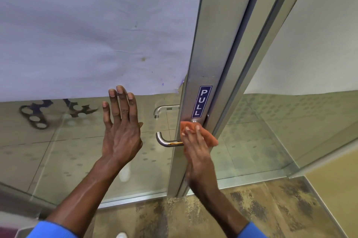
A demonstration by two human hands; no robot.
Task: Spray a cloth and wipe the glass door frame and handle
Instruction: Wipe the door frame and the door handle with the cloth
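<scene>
**A:** Where do you stand with the wiping?

**B:** Your right hand (pixel 195 152) presses a crumpled orange cloth (pixel 201 133) flat against the brushed aluminium door frame (pixel 211 43), just below the blue "PULL" sticker (pixel 201 101). The fingers lie stretched out on top of the cloth, pushing it onto the metal rather than pinching it. No spray bottle shows anywhere, so you look past the spraying and into the wiping.

**A:** And your other hand?

**B:** Your left hand (pixel 121 131) is spread wide, fingers apart, holding nothing. It is raised in front of the glass door panel (pixel 77 150) beside the frame; whether the palm touches the glass, I cannot tell.

**A:** What about the handle?

**B:** The curved stainless steel handle (pixel 164 140) sits just left of your cloth, with its lower bar running under your right fingers. That bar carries a rusty orange stain near where it meets the frame, so I judge the handle is not clean yet.

**A:** So what is left?

**B:** Most of it, by my reading. The cloth covers only a small patch at handle height. The long stretch of frame above the sticker and the run down toward the floor show no sign either way of having been wiped. You will likely need to work those, then go round both bars of the handle.
</scene>
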